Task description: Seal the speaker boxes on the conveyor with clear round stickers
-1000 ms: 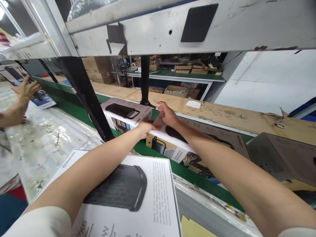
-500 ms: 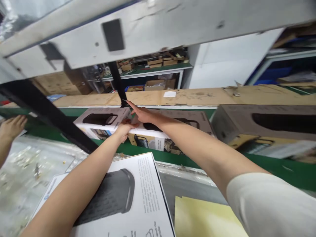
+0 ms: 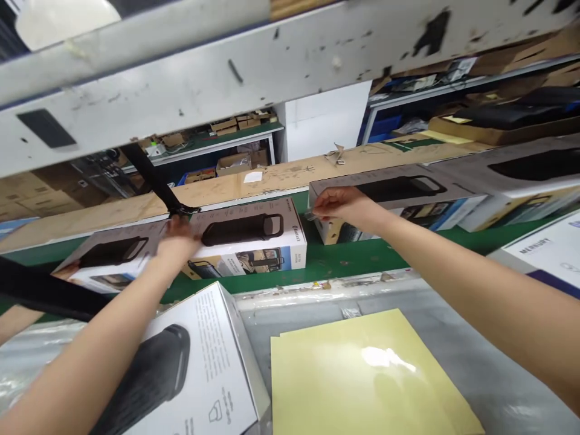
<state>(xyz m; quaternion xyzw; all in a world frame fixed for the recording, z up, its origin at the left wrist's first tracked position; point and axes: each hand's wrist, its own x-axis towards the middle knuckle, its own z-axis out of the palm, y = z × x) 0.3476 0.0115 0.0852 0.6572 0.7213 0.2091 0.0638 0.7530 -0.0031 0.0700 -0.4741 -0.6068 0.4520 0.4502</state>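
On the left, a black metal strut (image 3: pixel 149 172) crosses my view under a long, scratched white metal beam (image 3: pixel 181 78). Near the bottom, under my left arm, lies a white speaker box (image 3: pixel 206 368) on a plastic-covered table (image 3: pixel 453 338). On the green conveyor belt (image 3: pixel 326 260), three speaker boxes stand in one row, and a fourth is behind them at the right. My left hand (image 3: pixel 176 238) is over the place where the first box (image 3: pixel 109 257) and the second box (image 3: pixel 247 238) come together. It touches them, but I cannot tell if it grips. My right hand (image 3: pixel 348 205) is well apart from the left one, and its fingertips (image 3: pixel 317 202) are at the left end of the third box (image 3: pixel 389 193). I cannot tell if they touch it. Yellow sheets (image 3: pixel 362 380) lie on the table in front of me. The fourth box (image 3: pixel 521 169) is at the right, and a white "MERCURY" box (image 3: pixel 539 254) is at the right edge.
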